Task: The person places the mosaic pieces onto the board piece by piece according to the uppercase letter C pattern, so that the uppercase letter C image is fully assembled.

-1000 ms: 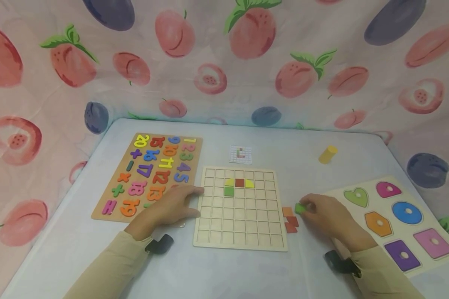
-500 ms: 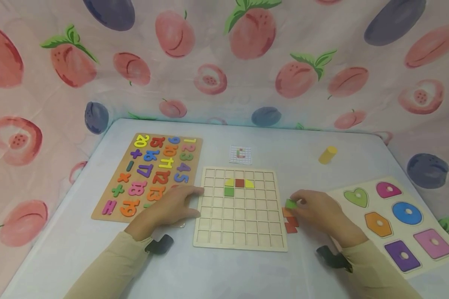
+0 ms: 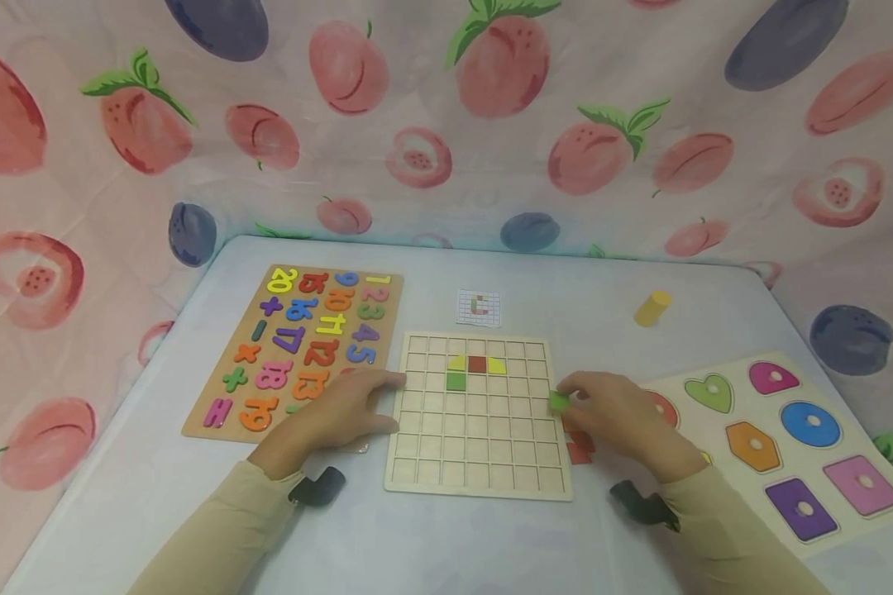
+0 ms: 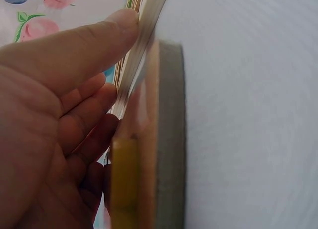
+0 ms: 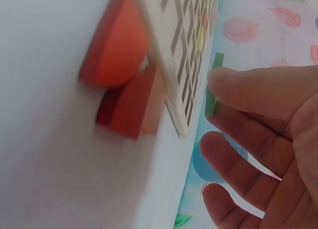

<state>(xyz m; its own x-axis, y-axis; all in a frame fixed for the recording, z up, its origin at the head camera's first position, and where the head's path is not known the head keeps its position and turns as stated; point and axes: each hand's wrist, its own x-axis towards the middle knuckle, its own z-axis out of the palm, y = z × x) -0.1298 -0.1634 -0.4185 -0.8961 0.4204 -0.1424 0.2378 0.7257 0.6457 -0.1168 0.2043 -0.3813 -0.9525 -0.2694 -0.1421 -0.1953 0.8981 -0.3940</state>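
Note:
In the head view my right hand (image 3: 612,415) pinches a green square tile (image 3: 559,402) between thumb and fingers, over the right edge of the wooden grid board (image 3: 479,475). The right wrist view shows the green tile (image 5: 214,85) edge-on under the thumb. My left hand (image 3: 340,411) rests its thumb and fingertips against the board's left edge; the left wrist view shows the thumb touching the board's side (image 4: 134,60). In the board's upper cells lie two yellow rounded pieces, a red square (image 3: 477,364) and a green square (image 3: 456,381).
Red and orange pieces (image 3: 580,447) lie beside the board's right edge, partly behind my right hand. A number board (image 3: 253,372) sits left, under my left hand. A printed grid card (image 3: 479,307), a yellow cylinder (image 3: 652,308) and a shape puzzle (image 3: 781,413) are also on the table.
My right hand has moved left with the green tile, from right of the loose pieces to the board's right edge. The left hand has stayed in place.

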